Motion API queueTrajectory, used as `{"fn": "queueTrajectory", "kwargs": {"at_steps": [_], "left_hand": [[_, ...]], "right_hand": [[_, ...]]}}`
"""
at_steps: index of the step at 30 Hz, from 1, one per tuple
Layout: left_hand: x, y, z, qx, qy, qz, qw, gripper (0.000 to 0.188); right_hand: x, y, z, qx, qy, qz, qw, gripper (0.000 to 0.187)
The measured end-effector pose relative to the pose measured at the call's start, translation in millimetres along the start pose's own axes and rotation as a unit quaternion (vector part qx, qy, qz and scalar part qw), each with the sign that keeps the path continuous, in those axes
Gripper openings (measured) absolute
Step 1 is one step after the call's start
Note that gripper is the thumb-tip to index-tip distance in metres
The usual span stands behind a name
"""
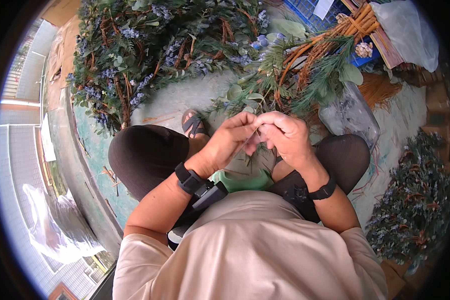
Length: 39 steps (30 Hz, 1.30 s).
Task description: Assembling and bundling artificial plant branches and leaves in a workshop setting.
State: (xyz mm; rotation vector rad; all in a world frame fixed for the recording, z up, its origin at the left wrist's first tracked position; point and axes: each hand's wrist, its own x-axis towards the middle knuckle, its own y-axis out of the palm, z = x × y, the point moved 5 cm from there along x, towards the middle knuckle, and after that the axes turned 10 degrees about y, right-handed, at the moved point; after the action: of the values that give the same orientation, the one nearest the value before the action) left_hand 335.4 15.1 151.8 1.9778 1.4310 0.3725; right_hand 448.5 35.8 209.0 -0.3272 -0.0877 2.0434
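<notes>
In front of my lap, my left hand (229, 139) and my right hand (288, 136) meet with their fingertips pinched together. A thin pale strand seems to run between the fingers, too fine to name. Just beyond the fingers lies a spray of artificial greenery (295, 75), with fern-like leaves, pine needles, eucalyptus leaves and brown stems bound into a bundle (352, 27). The hands cover its near end, so I cannot tell whether they touch it.
Many greenery pieces with blue-purple berries (150, 50) are heaped at the far left. More foliage (412, 205) lies at the right. A clear plastic container (352, 117) stands beyond my right knee, near a blue crate (310, 12) and a plastic bag (407, 32).
</notes>
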Motion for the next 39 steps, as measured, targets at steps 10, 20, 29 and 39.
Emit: {"fn": "queueTrajectory", "kwargs": {"at_steps": [10, 20, 29, 39], "left_hand": [[-7.3, 18.0, -32.1, 0.494, 0.282, -0.017, 0.822, 0.009], [2.8, -7.8, -23.6, 0.217, 0.149, -0.121, 0.957, 0.013], [-8.3, 10.9, -9.5, 0.393, 0.166, 0.024, 0.904, 0.009], [-12.4, 31.1, -15.9, 0.574, 0.260, 0.032, 0.776, 0.009]], "right_hand": [[-6.2, -3.9, -15.7, -0.125, 0.065, -0.038, 0.989, 0.007], [-7.9, -4.2, -10.9, 0.174, 0.065, 0.061, 0.981, 0.016], [-20.5, 2.1, 31.9, -0.237, -0.235, -0.107, 0.937, 0.006], [-21.2, 3.7, -40.9, 0.011, 0.014, -0.170, 0.985, 0.014]]}}
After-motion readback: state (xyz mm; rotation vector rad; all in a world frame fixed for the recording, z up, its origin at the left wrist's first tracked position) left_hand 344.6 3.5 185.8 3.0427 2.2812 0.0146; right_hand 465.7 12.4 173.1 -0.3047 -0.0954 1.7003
